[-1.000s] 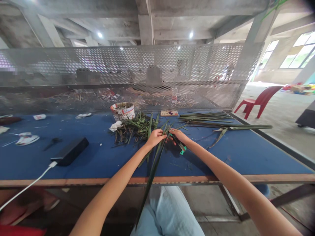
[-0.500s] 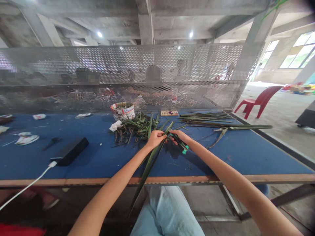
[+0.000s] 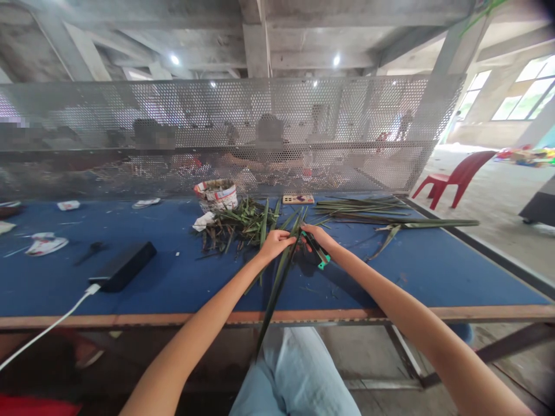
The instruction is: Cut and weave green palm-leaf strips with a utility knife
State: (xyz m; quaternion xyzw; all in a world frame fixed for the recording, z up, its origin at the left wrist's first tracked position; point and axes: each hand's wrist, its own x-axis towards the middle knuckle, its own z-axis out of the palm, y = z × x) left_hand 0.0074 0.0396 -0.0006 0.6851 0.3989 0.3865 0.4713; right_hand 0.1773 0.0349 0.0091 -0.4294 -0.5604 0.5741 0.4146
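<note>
- From my remote seat I look down on a long blue-topped workbench (image 3: 403,277) with a wooden front edge; a perforated metal screen (image 3: 260,110) runs along its far side (a blurred person (image 3: 269,138) sits beyond it).
- On the bench lie a heap of cut leaf pieces (image 3: 243,225), a paper-wrapped pot (image 3: 215,196), long stripped leaves (image 3: 390,215) and a black power bank (image 3: 124,266) with a white cable (image 3: 47,329).
- Off to the right, a red plastic chair (image 3: 455,173) stands on the concrete floor (image 3: 489,231), under bare concrete beams (image 3: 260,52).
- The left hand (image 3: 273,245) is closed in a narrow pinch on a long green leaf (image 3: 277,289), which hangs past the bench edge above the light blue jeans (image 3: 295,370).
- The right hand (image 3: 314,237) grips a teal-tipped tool (image 3: 321,257) just beside that leaf.
- Compared with the earlier frame, the leaf's lower end has swung inward and hangs steeper; the hands have barely shifted.
</note>
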